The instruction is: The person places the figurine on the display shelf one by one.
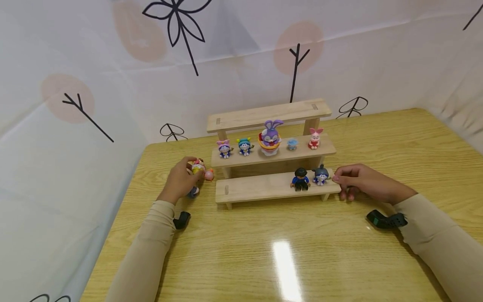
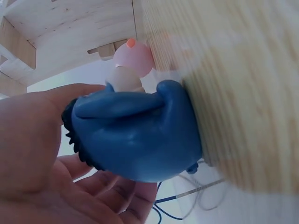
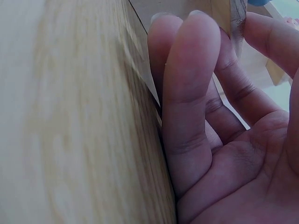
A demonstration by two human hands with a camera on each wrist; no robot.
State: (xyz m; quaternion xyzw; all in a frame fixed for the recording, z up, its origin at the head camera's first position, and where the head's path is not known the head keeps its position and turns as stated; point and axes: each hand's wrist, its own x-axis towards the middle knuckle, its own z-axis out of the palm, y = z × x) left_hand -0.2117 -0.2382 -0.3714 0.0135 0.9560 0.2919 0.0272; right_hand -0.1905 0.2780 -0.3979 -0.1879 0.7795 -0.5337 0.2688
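My left hand (image 1: 181, 180) is at the left end of the stepped wooden display stand (image 1: 256, 187), thumb and index finger around a small yellow-and-red figurine (image 1: 198, 165). A pink round-headed figurine (image 1: 209, 175) sits just beside it. Under the palm a dark blue figurine (image 2: 135, 135) with a black mane stands on the table, large in the left wrist view, hiding most of what the fingertips hold. At the other end, my right hand (image 1: 364, 182) pinches the lowest step's end, and its lower fingers curl close over the tabletop. The board's edge (image 3: 238, 28) shows between thumb and fingers.
On the lowest step sit a black-haired toy figure (image 1: 300, 179) and a dark-haired blue figurine (image 1: 320, 175), near the right hand. The middle step bears several figurines, including a purple rabbit (image 1: 270, 137) and a pink piglet (image 1: 315, 139). A patterned cloth (image 1: 241, 79) hangs behind the table.
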